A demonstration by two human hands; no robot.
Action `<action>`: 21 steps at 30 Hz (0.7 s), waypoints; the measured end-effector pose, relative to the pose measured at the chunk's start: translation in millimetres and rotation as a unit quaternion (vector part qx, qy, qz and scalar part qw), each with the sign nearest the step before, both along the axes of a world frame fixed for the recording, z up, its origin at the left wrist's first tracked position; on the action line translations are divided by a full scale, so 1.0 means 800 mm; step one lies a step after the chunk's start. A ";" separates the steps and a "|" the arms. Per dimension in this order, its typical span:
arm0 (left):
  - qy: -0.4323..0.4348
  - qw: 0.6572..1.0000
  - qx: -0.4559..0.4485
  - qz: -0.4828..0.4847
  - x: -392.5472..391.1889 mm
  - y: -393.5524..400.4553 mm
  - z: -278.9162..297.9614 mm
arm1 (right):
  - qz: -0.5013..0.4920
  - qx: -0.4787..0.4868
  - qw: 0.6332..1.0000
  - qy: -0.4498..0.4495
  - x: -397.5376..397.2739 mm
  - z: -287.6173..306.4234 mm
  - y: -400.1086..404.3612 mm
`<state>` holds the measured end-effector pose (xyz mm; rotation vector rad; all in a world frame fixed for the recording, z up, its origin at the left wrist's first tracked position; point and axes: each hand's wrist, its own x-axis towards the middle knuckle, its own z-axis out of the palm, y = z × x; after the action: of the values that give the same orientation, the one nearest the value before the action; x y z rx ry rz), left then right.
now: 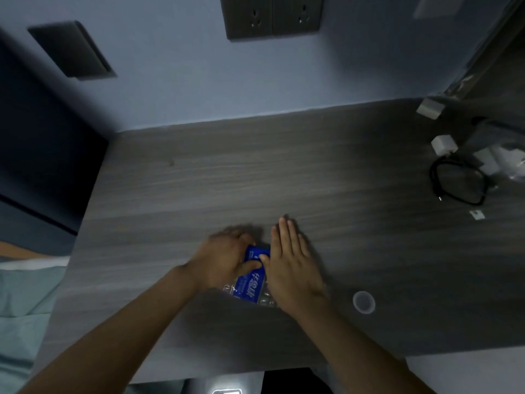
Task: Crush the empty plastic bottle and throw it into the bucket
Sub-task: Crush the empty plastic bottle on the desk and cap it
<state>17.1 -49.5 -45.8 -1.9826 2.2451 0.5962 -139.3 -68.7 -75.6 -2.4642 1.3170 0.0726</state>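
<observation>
A clear plastic bottle (pixel 253 280) with a blue label lies flattened on the grey wooden table (pixel 227 172), squeezed between both hands. My left hand (pixel 224 260) curls over its left side, thumb lying across the label. My right hand (pixel 292 263) presses flat against its right side, fingers straight and pointing away from me. Most of the bottle is hidden by the hands. Its translucent cap (pixel 364 302) sits loose on the table, to the right of my right wrist. No bucket is in view.
At the table's far right lie a coiled black cable (pixel 457 182), white chargers (pixel 443 145) and a plastic bag (pixel 508 157). Wall sockets (pixel 271 15) are on the blue wall behind. A bed with teal bedding (pixel 25 294) lies to the left.
</observation>
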 end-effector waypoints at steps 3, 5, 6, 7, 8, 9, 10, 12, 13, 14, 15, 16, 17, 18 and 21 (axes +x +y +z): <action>0.007 0.997 0.077 -0.010 0.002 -0.009 0.011 | -0.007 0.009 1.000 -0.013 -0.002 0.002 -0.001; 0.018 0.993 0.119 -0.009 0.003 -0.013 0.015 | 0.000 0.011 1.000 -0.017 -0.002 0.004 -0.001; 0.025 0.991 0.134 -0.007 0.001 -0.014 0.015 | 0.004 0.009 1.000 -0.016 -0.003 0.004 -0.001; 0.031 0.989 0.147 -0.005 -0.002 -0.015 0.014 | 0.004 0.008 1.000 -0.017 -0.003 0.004 -0.001; 0.037 0.987 0.156 0.000 -0.004 -0.016 0.013 | 0.001 0.010 1.000 -0.017 -0.004 0.004 -0.002; 0.041 0.986 0.162 0.006 -0.006 -0.017 0.011 | -0.002 0.013 1.000 -0.016 -0.005 0.003 -0.002; 0.045 0.985 0.165 0.014 -0.008 -0.017 0.010 | 0.000 0.017 1.000 -0.014 -0.006 0.003 -0.003; 0.050 0.985 0.166 0.027 -0.009 -0.016 0.008 | 0.011 0.024 1.000 -0.014 -0.008 0.003 -0.004; 0.049 0.985 0.162 0.031 -0.009 -0.016 0.007 | 0.015 0.028 0.999 -0.019 -0.008 0.004 -0.004; 0.050 0.986 0.156 0.033 -0.009 -0.016 0.007 | 0.015 0.033 0.999 -0.026 -0.008 0.004 -0.004; 0.053 0.986 0.152 0.037 -0.009 -0.016 0.008 | 0.014 0.037 0.999 -0.033 -0.008 0.004 -0.004; 0.061 0.986 0.151 0.042 -0.009 -0.016 0.008 | 0.012 0.041 0.998 -0.041 -0.008 0.005 -0.003; 0.070 0.985 0.153 0.049 -0.009 -0.015 0.009 | 0.009 0.049 0.998 -0.050 -0.009 0.007 -0.002; 0.079 0.983 0.155 0.053 -0.008 -0.015 0.011 | 0.003 0.060 0.996 -0.061 -0.010 0.009 -0.002; 0.099 0.979 0.168 0.062 -0.008 -0.014 0.015 | -0.025 0.112 0.987 -0.108 -0.017 0.023 -0.003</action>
<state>10.4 -61.1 -33.8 -1.9706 1.9598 1.1490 -152.6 -71.5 -57.1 -2.1824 1.2051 -0.0561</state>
